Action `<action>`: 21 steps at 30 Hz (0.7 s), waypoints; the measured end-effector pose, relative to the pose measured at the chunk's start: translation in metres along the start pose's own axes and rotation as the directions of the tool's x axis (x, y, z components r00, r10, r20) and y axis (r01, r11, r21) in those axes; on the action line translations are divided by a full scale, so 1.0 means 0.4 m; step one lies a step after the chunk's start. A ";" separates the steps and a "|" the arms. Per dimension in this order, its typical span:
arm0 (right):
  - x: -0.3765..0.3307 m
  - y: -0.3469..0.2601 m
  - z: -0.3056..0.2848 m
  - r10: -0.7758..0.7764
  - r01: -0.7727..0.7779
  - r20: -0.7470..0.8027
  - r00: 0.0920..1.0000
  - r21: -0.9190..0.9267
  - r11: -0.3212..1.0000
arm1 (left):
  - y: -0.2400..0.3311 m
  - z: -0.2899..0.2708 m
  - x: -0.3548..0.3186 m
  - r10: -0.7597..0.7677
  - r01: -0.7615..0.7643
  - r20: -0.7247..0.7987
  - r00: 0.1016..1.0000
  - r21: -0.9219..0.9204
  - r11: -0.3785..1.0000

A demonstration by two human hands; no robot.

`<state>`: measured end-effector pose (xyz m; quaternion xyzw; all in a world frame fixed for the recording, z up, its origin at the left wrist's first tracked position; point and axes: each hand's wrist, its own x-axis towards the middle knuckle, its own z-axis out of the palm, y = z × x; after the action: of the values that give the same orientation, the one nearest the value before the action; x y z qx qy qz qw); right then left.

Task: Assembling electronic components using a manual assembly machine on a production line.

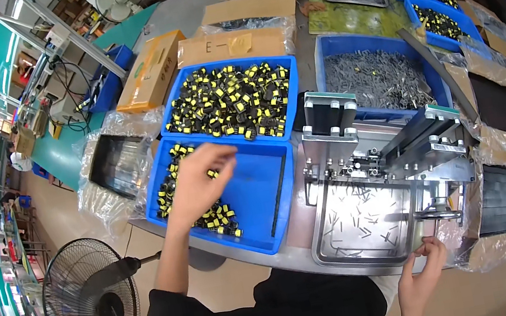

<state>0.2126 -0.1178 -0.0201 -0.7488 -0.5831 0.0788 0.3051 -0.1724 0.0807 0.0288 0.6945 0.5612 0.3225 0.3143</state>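
My left hand (pixel 201 179) hangs over the lower blue bin (pixel 259 191), its fingers half bent and the thumb apart from them. A small black-and-yellow part (pixel 212 174) shows in the gap under the fingers; whether the hand touches it, I cannot tell. More such parts (pixel 218 221) lie along the bin's left side and front, and a thin black strip (pixel 278 195) lies at its right. My right hand (pixel 423 269) is at the table's front edge, beside the metal tray (pixel 323 240), with curled fingers and thumb close together. Anything between those fingertips is too small to make out.
A metal press fixture (pixel 369 164) stands behind the tray, which holds scattered small pins (pixel 358 214). An upper blue bin (pixel 288 94) is heaped with black-and-yellow parts. Another blue bin (pixel 322 51) holds grey pieces. Cardboard boxes (pixel 233 46) stand behind; a black fan (pixel 92 301) is at left.
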 end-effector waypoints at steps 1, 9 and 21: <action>-0.010 0.005 0.006 0.056 -0.056 0.006 0.998 0.033 0.998 | -0.026 0.009 -0.014 0.027 -0.066 0.151 0.988 0.264 0.962; -0.027 0.023 0.008 0.203 -0.218 0.092 0.975 0.197 0.956 | -0.196 0.053 -0.118 -0.034 -0.223 0.303 0.952 0.769 0.599; -0.022 0.003 0.007 0.214 -0.235 0.129 0.968 0.187 0.954 | -0.201 0.039 -0.106 -0.041 0.097 -0.088 0.995 0.867 0.488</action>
<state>0.2097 -0.1250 -0.0249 -0.7703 -0.4988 0.2116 0.3362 -0.2132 0.0517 -0.0489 0.7260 0.6829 0.0014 -0.0818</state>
